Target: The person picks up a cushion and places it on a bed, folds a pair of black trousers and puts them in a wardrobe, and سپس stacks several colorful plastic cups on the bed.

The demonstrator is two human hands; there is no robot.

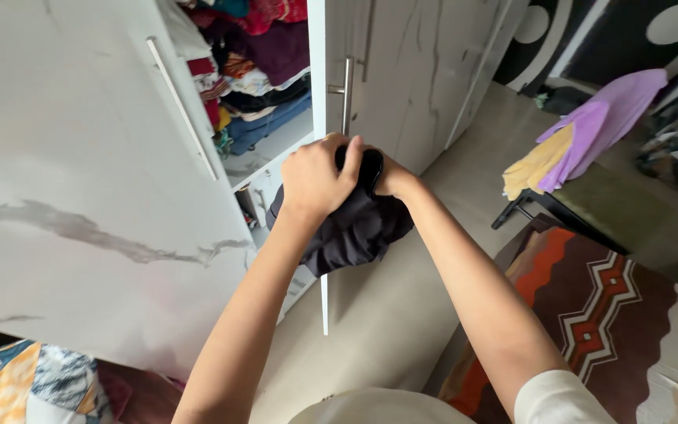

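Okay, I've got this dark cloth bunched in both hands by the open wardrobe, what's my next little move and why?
Probably lift the dark cloth toward the open shelf. Your left hand and right hand both grip its top, it hangs crumpled just outside the open door, and folded clothes already sit stacked on that shelf.

Packages: none in view.
Labels: none visible on the folded clothes or the wardrobe doors, as far as the head view lets one tell.
Signs: none.
Screens: none.

garment (pixel 355 232) between both hands | wardrobe (pixel 80 173) left | rug (pixel 590 306) right
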